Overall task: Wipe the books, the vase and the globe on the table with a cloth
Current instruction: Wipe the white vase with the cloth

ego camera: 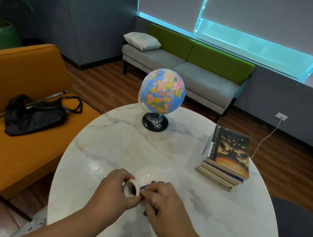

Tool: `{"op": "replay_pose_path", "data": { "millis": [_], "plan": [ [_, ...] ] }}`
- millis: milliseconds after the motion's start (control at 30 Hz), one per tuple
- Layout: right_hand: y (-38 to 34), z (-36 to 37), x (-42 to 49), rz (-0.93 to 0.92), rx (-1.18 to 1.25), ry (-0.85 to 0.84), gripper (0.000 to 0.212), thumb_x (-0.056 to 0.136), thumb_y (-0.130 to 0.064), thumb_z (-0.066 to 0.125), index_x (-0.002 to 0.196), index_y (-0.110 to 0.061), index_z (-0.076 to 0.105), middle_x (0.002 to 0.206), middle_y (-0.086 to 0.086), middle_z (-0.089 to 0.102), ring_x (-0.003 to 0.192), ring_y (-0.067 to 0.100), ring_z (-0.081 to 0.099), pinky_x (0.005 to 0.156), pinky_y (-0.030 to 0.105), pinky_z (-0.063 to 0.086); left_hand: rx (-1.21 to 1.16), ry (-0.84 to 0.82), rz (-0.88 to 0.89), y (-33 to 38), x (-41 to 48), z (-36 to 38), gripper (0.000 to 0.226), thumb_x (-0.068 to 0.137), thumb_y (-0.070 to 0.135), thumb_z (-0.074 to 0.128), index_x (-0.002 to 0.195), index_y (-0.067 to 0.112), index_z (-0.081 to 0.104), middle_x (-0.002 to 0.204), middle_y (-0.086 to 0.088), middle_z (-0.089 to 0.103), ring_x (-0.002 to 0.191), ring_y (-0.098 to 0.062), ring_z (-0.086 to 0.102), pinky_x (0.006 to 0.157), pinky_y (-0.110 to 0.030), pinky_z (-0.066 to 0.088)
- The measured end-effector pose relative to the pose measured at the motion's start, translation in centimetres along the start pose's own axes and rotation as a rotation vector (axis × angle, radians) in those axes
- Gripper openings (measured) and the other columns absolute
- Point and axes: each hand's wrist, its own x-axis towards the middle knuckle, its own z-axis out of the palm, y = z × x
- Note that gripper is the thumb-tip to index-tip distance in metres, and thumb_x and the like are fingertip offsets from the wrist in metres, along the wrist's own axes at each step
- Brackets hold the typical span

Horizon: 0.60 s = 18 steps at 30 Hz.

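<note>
Head | left hand (113, 189) grips vase (126, 191) rim | right hand (163, 200) holds cloth (145, 187)

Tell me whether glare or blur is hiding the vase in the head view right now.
Head view: the white vase blends into the pale marble table, with a glare spot on its body, so only the rim reads clearly. Head view: the window is blown out to cyan, and straight lines bow from the wide lens. Head view: the globe and books are sharp.
</note>
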Motion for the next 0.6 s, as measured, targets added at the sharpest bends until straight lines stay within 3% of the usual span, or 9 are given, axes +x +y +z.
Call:
{"op": "replay_pose_path", "data": {
  "millis": [67,200,300,400,467,533,600],
  "plan": [
    [0.2,0.5,0.2,-0.07,-0.049,-0.001,0.024,0.088,-0.029,0.051,0.103,-0.024,0.069,0.106,-0.021,0.052,0.096,0.005,0.048,0.07,0.022,0.055,0.015,-0.001,0.021,0.1,0.1,0.1,0.036,0.063,0.026,0.083,0.086,0.033,0.055,0.091,0.012,0.061,0.076,-0.002,0.063,0.063,-0.017,0.049],
    [2.0,-0.9,1.7,0.212,0.077,0.127,0.022,0.091,-0.02,0.059,0.109,-0.022,0.072,0.104,-0.024,0.05,0.105,0.005,0.052,0.087,0.014,0.047,0.041,0.007,0.036,0.0,0.1,0.0,0.036,0.064,0.027,0.082,0.087,0.031,0.055,0.093,0.012,0.059,0.079,-0.004,0.061,0.065,-0.017,0.049],
    [2.7,-1.4,1.5,0.334,0.055,0.133,0.022,0.092,-0.016,0.06,0.111,-0.022,0.07,0.103,-0.02,0.051,0.102,0.006,0.053,0.081,0.013,0.05,0.057,-0.002,0.045,-0.1,0.0,-0.1,0.036,0.064,0.028,0.082,0.088,0.031,0.055,0.093,0.014,0.058,0.081,-0.003,0.06,0.067,-0.019,0.051],
    [1.1,-0.8,1.0,0.135,0.005,0.038,0.024,0.088,-0.017,0.057,0.107,-0.022,0.07,0.109,-0.023,0.048,0.104,0.007,0.049,0.085,0.02,0.05,0.059,0.002,0.073,0.0,-0.2,0.0,0.032,0.066,0.026,0.079,0.088,0.029,0.056,0.093,0.014,0.056,0.08,-0.004,0.06,0.069,-0.021,0.052],
    [0.6,-0.4,1.0,-0.021,-0.115,-0.05,0.024,0.087,-0.02,0.055,0.105,-0.023,0.07,0.107,-0.02,0.051,0.1,0.011,0.048,0.079,0.024,0.051,0.057,0.004,0.094,0.1,-0.2,0.2,0.029,0.067,0.028,0.077,0.087,0.029,0.056,0.092,0.013,0.057,0.08,-0.005,0.061,0.07,-0.022,0.052],
    [0.7,-0.4,1.7,0.003,-0.089,-0.043,0.027,0.088,-0.02,0.053,0.108,-0.025,0.07,0.108,-0.02,0.052,0.101,0.011,0.047,0.079,0.025,0.05,0.061,0.004,0.104,0.2,-0.2,0.2,0.029,0.067,0.029,0.077,0.088,0.028,0.057,0.093,0.013,0.057,0.081,-0.004,0.061,0.071,-0.023,0.053],
    [1.4,-0.8,2.3,0.144,0.018,0.029,0.026,0.089,-0.016,0.057,0.109,-0.026,0.071,0.106,-0.026,0.049,0.105,0.006,0.048,0.087,0.018,0.046,0.061,0.003,0.1,0.3,0.0,0.1,0.032,0.066,0.027,0.078,0.091,0.028,0.057,0.094,0.013,0.056,0.082,-0.005,0.06,0.072,-0.022,0.052]
  ]
}}
